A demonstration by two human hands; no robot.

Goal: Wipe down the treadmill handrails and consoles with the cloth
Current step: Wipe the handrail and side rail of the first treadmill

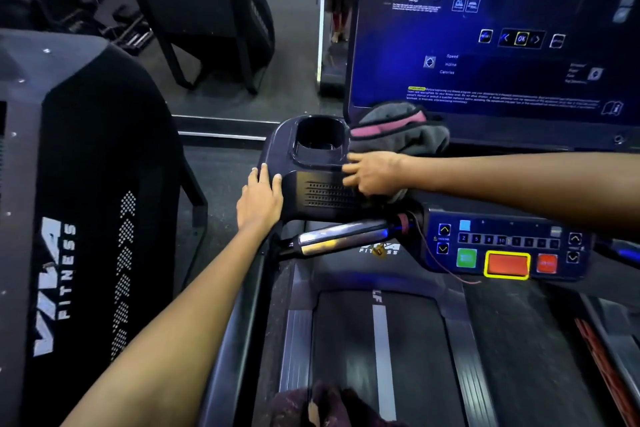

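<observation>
A grey cloth with a pink stripe (398, 130) is bunched on the treadmill console's left wing, right of the cup holder (320, 139). My right hand (372, 173) grips the cloth's lower part against the vented face of the wing (325, 196). My left hand (261, 196) rests flat, fingers straight, on the wing's left corner. Below the hands runs a chrome handrail grip (341, 237). The console screen (502, 28) glows blue above the cloth.
The button panel (509, 248) with green and red keys lies below my right forearm, a thin red cord hanging from it. The treadmill belt (381, 340) runs underneath. A neighbouring black treadmill (90, 218) stands close on the left. A mirror wall (242, 28) lies ahead.
</observation>
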